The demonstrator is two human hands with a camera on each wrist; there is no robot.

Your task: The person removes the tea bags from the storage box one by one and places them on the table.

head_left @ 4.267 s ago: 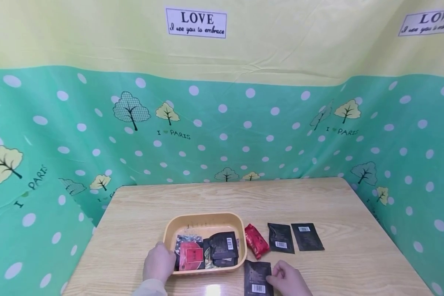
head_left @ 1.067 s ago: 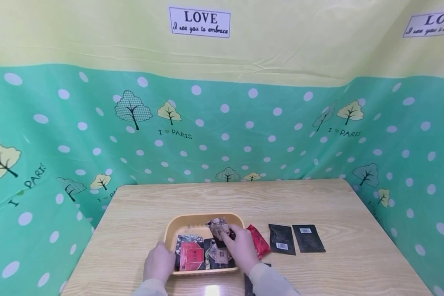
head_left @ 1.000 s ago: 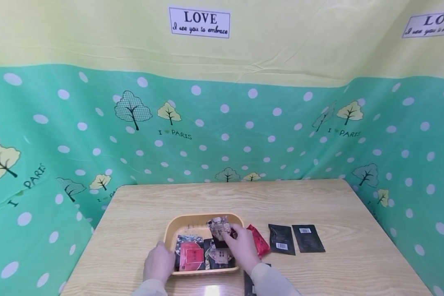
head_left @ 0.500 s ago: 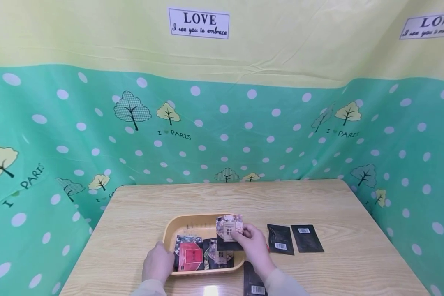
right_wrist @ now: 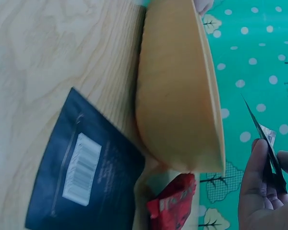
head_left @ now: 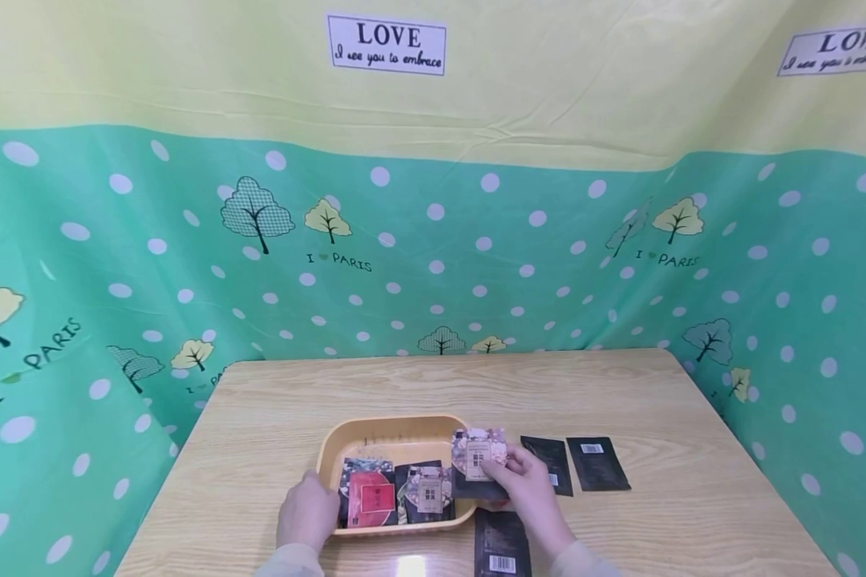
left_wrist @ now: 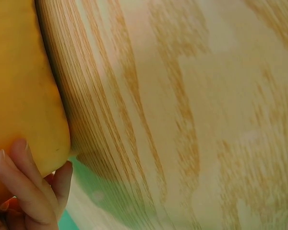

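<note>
My left hand (head_left: 309,511) grips the left end of a yellow plastic tray (head_left: 397,429); in the left wrist view its fingers (left_wrist: 26,184) press the tray's outer wall. Between thumb and fingers, my right hand (head_left: 530,485) pinches a flat black sachet (head_left: 479,453) with a flower picture and pale label. It is held up over the tray's right end, seen nearly edge-on in the right wrist view. Still in the tray lie a sachet with a red label (head_left: 375,497) and a flower-print sachet (head_left: 429,497), side by side.
A black sachet (head_left: 502,545) lies barcode up by the tray's front right corner. Beyond my right hand are two more black sachets, one (head_left: 599,463) fully visible and one (head_left: 554,458) partly covered. A red packet (right_wrist: 175,203) sits beside the tray, mostly hidden in the head view.
My right hand let go of the front black sachet, reached into the tray, took up a flower-print sachet and carried it right. My left hand stays on the tray.
</note>
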